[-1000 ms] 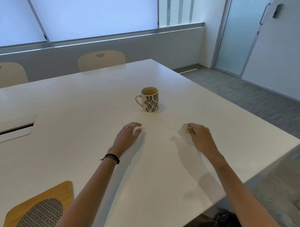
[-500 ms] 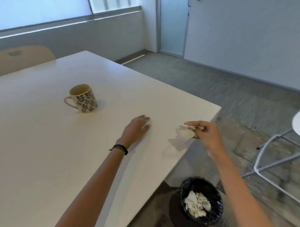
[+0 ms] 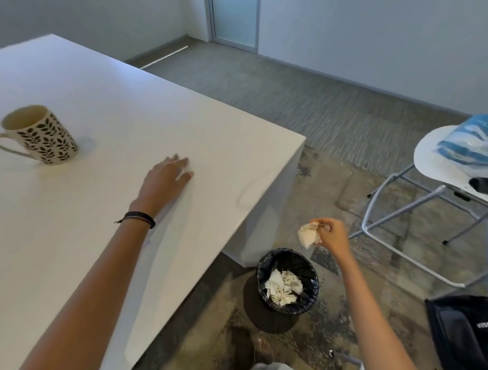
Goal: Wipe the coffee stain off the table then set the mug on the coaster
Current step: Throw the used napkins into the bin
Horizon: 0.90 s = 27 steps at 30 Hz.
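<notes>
Head view: right grip [image 3: 332, 235] pinches crumpled tissue [image 3: 308, 235] above waste bin [image 3: 262, 281]; left grip [image 3: 165, 182] lies flat, fingers straight, on worktop [image 3: 118, 106].

The counter [image 3: 124, 119] runs off my left and bottom edges. The mug [image 3: 45, 139] is motion-blurred; I cannot tell its contents. The chair [image 3: 430, 161] and black bag [image 3: 469, 334] are cut by the right edge.

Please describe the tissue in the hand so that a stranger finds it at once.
Beside the large white table stands a round black-lined waste bin on the floor. Above it the right hand pinches a crumpled white tissue; the other tissues lie inside the bin.
</notes>
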Each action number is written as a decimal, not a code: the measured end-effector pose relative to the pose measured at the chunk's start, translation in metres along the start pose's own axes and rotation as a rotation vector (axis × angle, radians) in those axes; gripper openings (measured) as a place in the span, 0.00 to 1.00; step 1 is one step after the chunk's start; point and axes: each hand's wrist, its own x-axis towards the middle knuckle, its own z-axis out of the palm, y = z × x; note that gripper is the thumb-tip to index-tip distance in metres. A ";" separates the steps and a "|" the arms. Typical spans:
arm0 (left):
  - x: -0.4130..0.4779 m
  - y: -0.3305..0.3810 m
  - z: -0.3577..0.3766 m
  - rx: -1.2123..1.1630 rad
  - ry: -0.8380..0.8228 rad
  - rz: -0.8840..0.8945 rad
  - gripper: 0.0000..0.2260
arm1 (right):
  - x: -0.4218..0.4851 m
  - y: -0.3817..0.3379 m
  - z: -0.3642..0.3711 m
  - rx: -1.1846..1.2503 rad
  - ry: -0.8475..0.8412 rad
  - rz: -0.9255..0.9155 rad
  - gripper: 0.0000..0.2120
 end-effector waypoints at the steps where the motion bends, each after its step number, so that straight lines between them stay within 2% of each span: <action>1: 0.000 0.000 0.000 0.005 0.003 0.002 0.21 | 0.002 0.015 0.005 -0.085 0.007 0.012 0.14; 4: 0.001 -0.001 0.001 0.016 0.004 -0.004 0.21 | 0.004 0.049 0.019 -0.258 0.055 0.083 0.15; 7: 0.001 -0.002 0.002 0.018 0.006 -0.011 0.21 | 0.005 0.078 0.029 -0.333 0.100 0.174 0.15; 12: 0.001 0.000 0.002 0.021 -0.007 -0.022 0.21 | 0.011 0.109 0.034 -0.281 0.092 0.350 0.17; 17: 0.001 0.000 0.002 0.017 -0.019 -0.044 0.21 | 0.019 0.120 0.033 -0.242 0.015 0.392 0.19; 20: 0.000 0.001 0.001 0.013 -0.018 -0.051 0.21 | 0.026 0.115 0.032 -0.198 0.060 0.355 0.15; 24: -0.001 0.004 -0.002 -0.015 -0.011 -0.066 0.21 | 0.031 0.082 0.031 -0.030 0.146 0.193 0.12; 27: -0.004 0.009 -0.002 -0.015 0.009 -0.081 0.19 | 0.032 0.044 0.028 0.125 0.121 0.048 0.12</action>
